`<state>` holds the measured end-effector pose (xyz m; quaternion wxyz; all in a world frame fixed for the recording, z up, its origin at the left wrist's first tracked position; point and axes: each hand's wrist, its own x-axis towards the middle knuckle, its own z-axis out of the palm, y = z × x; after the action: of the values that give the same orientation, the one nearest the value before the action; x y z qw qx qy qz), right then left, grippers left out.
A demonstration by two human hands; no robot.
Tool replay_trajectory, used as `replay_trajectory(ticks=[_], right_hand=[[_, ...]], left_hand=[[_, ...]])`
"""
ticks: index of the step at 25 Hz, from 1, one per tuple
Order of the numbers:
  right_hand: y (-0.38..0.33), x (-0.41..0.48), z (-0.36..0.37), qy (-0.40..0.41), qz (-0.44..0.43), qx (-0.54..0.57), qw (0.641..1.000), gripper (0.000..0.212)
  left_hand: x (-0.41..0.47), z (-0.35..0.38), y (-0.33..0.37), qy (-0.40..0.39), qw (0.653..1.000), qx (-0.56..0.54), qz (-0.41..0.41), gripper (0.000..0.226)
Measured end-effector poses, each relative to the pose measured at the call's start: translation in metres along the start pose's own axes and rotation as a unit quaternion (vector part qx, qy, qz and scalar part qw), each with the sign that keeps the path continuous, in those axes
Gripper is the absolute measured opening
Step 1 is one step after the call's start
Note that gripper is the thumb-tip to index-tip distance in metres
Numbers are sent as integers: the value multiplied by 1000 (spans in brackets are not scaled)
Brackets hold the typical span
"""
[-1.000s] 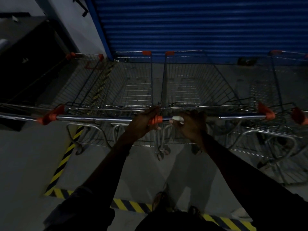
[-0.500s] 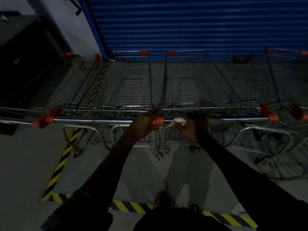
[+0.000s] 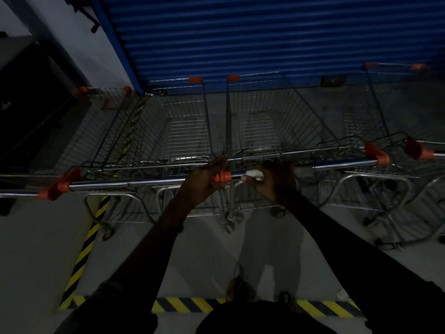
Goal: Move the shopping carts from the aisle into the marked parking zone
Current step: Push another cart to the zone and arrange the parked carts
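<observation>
Two wire shopping carts stand side by side in front of me, inside the floor area edged by yellow-black hazard tape [image 3: 83, 254]. My left hand [image 3: 204, 180] is closed around the orange end of the left cart's handle [image 3: 125, 183]. My right hand [image 3: 274, 180] grips the inner end of the right cart's handle [image 3: 342, 163], with a white piece showing by my fingers. The left cart's basket [image 3: 183, 131] and the right cart's basket [image 3: 262, 126] point at the blue shutter. Both baskets look empty.
A blue roller shutter [image 3: 240, 37] closes the space just beyond the cart fronts. Another cart [image 3: 390, 112] stands to the right and one more [image 3: 103, 112] to the left by a grey pillar [image 3: 72, 44]. My feet stand at the striped tape line [image 3: 183, 304] behind.
The two carts have rolled slightly forward toward the shutter with both hands on their handles. My view has tipped down a little, and the rear tape line sits closer under me.
</observation>
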<state>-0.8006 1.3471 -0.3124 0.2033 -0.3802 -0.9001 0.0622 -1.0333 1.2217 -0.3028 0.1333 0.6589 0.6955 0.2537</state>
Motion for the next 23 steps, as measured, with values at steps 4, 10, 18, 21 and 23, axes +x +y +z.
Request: replay_trajectory(ticks=[4, 10, 18, 21, 23], right_hand=[[1, -3, 1, 6, -12, -11, 1000, 54], [-8, -9, 3, 43, -7, -31, 999, 51], [-6, -11, 3, 38, -1, -60, 997, 56], [-2, -11, 0, 22, -10, -49, 999, 55], [2, -13, -1, 6, -25, -26, 999, 54]], left_hand=[[0, 0, -1, -3, 1000, -21, -2, 83], [0, -3, -2, -14, 1000, -24, 13, 80], [2, -11, -1, -9, 992, 115, 45, 80], [6, -12, 5, 31, 977, 201, 59, 80], [9, -6, 14, 52, 970, 213, 102, 70]])
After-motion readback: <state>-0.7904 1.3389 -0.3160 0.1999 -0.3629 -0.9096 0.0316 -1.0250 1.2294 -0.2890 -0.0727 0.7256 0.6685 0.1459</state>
